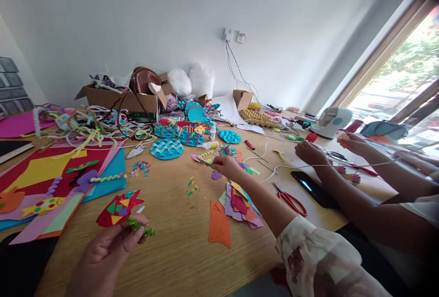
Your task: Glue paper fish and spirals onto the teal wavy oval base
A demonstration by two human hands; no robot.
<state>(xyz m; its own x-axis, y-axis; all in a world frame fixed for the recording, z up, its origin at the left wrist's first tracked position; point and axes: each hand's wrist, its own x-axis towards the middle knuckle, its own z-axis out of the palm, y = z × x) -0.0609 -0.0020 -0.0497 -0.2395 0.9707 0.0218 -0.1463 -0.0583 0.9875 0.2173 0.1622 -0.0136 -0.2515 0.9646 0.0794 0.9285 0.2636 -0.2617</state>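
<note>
My left hand is closed on a red paper fish with coloured triangles and a curled green pipe cleaner, low at the left of the table. My right hand reaches forward over the middle, its fingertips pinched round the end of a small craft piece with a pink tip. A yellow-green curl lies beside that piece. Just below the fingers is a purple paper heart. Nearer to me are an orange sheet and a stack of coloured paper pieces.
Red scissors and a black phone lie right of my forearm. Another person's hands work at the right. Blue discs, glue bottles and a cardboard box stand further back. Coloured sheets cover the left.
</note>
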